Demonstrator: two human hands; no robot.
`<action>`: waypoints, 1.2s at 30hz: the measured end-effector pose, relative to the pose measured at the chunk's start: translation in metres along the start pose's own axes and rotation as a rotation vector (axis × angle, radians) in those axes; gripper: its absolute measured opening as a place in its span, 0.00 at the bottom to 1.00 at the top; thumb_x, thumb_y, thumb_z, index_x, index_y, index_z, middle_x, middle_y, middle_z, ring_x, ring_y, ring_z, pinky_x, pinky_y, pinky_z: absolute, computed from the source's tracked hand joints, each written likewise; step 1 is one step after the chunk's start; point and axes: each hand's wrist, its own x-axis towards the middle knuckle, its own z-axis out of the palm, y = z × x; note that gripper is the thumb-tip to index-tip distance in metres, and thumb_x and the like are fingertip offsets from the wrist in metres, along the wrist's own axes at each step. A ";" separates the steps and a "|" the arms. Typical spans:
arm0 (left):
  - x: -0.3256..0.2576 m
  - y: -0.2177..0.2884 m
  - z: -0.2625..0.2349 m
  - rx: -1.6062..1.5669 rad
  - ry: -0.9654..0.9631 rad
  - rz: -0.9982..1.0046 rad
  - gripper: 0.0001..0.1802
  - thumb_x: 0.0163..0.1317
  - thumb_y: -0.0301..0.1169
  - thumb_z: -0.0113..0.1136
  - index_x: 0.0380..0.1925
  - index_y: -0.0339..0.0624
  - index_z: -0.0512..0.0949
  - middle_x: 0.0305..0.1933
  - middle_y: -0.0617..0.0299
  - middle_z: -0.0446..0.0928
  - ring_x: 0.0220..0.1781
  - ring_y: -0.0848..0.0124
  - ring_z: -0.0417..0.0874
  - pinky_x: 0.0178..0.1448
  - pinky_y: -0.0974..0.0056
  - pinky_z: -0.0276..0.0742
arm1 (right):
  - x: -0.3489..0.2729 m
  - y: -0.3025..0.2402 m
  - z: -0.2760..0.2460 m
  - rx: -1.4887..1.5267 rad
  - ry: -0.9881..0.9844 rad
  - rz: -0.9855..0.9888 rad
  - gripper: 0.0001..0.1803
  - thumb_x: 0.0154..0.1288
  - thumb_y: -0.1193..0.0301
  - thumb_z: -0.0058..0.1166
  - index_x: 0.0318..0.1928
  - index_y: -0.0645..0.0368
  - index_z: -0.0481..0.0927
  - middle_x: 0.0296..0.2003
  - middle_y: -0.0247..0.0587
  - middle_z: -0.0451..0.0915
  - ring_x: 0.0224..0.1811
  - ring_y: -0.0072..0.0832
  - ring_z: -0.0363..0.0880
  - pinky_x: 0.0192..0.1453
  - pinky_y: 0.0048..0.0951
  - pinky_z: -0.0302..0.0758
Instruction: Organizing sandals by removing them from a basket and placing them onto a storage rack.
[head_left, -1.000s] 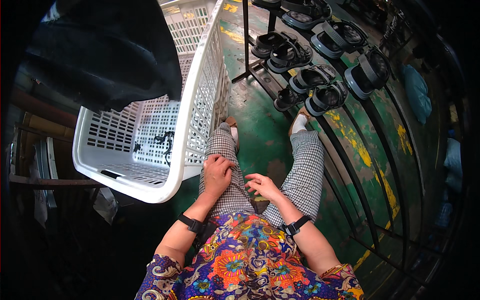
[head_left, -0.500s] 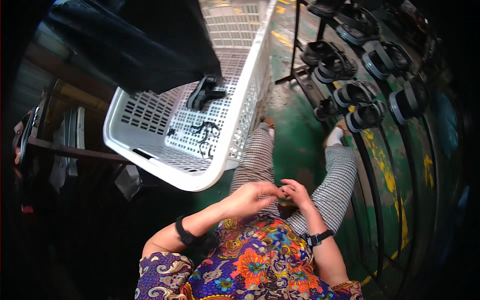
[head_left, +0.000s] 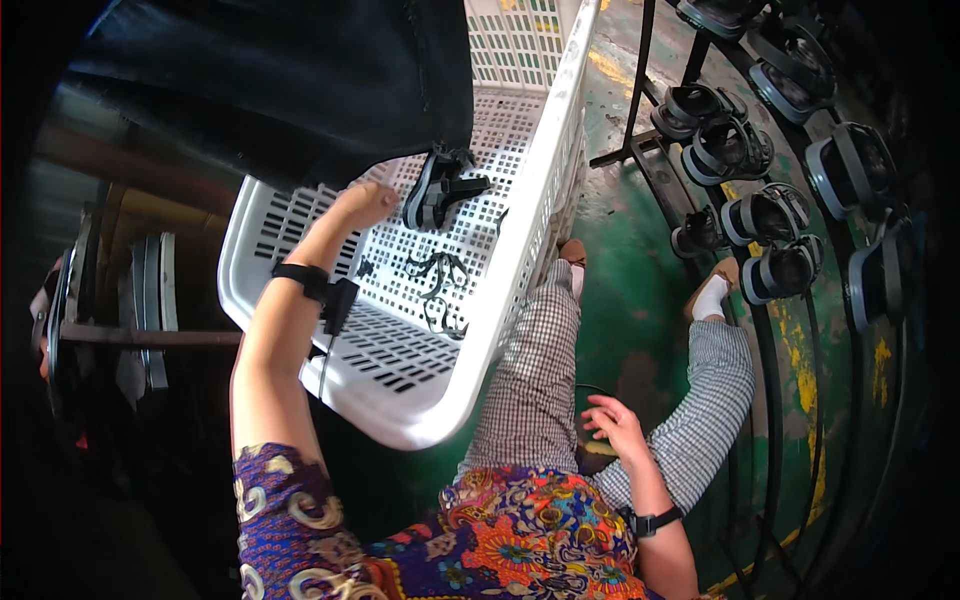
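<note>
My left hand (head_left: 366,204) reaches over the white plastic basket (head_left: 421,424), its fingers curled and slightly blurred; what they hold, if anything, is hidden. Just right of it, a black and grey sandal (head_left: 433,196) with a strap sticking out lies in the basket. Thin black strips (head_left: 437,272) are scattered on the basket floor nearer to me. My right hand (head_left: 614,427) hovers above my right thigh, fingers loosely bent and apart, with nothing seen in them. Both wrists wear black bands.
A dark sheet (head_left: 290,80) hangs over the basket's far left part. To the right stands a black metal rack (head_left: 768,370) carrying several sandals (head_left: 735,150). Grey slabs (head_left: 152,290) and a bar (head_left: 150,337) are at the left. The floor (head_left: 630,330) is green with yellow marks.
My hands were together over my lap. My left hand has moved forward and left over the basket, while my right stays near the lap. The view has shifted leftward.
</note>
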 end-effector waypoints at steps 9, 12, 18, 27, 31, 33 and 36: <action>0.086 -0.007 0.172 -0.067 -0.039 -0.587 0.38 0.55 0.31 0.51 0.67 0.45 0.53 0.55 0.47 0.75 0.56 0.52 0.77 0.56 0.51 0.73 | 0.006 -0.008 -0.004 0.104 0.031 0.153 0.18 0.68 0.71 0.50 0.56 0.64 0.71 0.42 0.38 0.82 0.39 0.22 0.80 0.42 0.20 0.73; 0.100 -0.004 0.187 -0.137 0.018 -0.731 0.46 0.55 0.37 0.56 0.71 0.48 0.43 0.54 0.47 0.75 0.52 0.51 0.79 0.53 0.50 0.75 | 0.011 -0.018 -0.002 0.148 0.027 0.216 0.18 0.68 0.71 0.50 0.56 0.63 0.71 0.42 0.37 0.82 0.40 0.21 0.80 0.41 0.21 0.73; 0.102 0.003 0.154 -0.313 0.147 -0.578 0.31 0.54 0.46 0.58 0.50 0.32 0.70 0.42 0.41 0.80 0.44 0.49 0.82 0.48 0.53 0.77 | 0.012 -0.018 -0.002 0.123 0.063 0.160 0.18 0.67 0.71 0.50 0.55 0.62 0.72 0.42 0.38 0.82 0.39 0.23 0.81 0.40 0.22 0.75; -0.058 0.009 -0.028 -0.922 -0.059 -0.445 0.17 0.52 0.40 0.57 0.31 0.36 0.80 0.23 0.62 0.75 0.18 0.73 0.73 0.19 0.69 0.64 | -0.020 -0.031 -0.006 0.045 0.186 -0.147 0.15 0.67 0.72 0.49 0.53 0.61 0.74 0.39 0.39 0.82 0.36 0.23 0.80 0.36 0.21 0.74; -0.178 0.044 -0.076 -1.042 0.211 -0.312 0.24 0.55 0.40 0.57 0.46 0.31 0.76 0.32 0.62 0.75 0.33 0.76 0.75 0.35 0.71 0.69 | -0.050 -0.079 -0.001 -0.012 0.182 -0.461 0.15 0.67 0.73 0.49 0.53 0.61 0.74 0.39 0.38 0.81 0.36 0.22 0.79 0.36 0.20 0.73; -0.231 0.070 -0.085 -1.064 0.376 -0.202 0.25 0.55 0.42 0.59 0.46 0.32 0.74 0.37 0.62 0.75 0.41 0.77 0.75 0.46 0.72 0.69 | -0.075 -0.114 0.005 -0.023 0.181 -0.650 0.15 0.67 0.73 0.49 0.53 0.61 0.74 0.38 0.37 0.81 0.36 0.21 0.79 0.38 0.20 0.73; -0.280 0.139 -0.090 -1.066 0.588 -0.021 0.26 0.50 0.41 0.61 0.45 0.34 0.74 0.34 0.63 0.75 0.37 0.77 0.74 0.43 0.71 0.70 | -0.123 -0.164 0.023 0.024 0.243 -0.917 0.14 0.67 0.74 0.49 0.52 0.62 0.75 0.37 0.37 0.80 0.37 0.21 0.78 0.40 0.20 0.72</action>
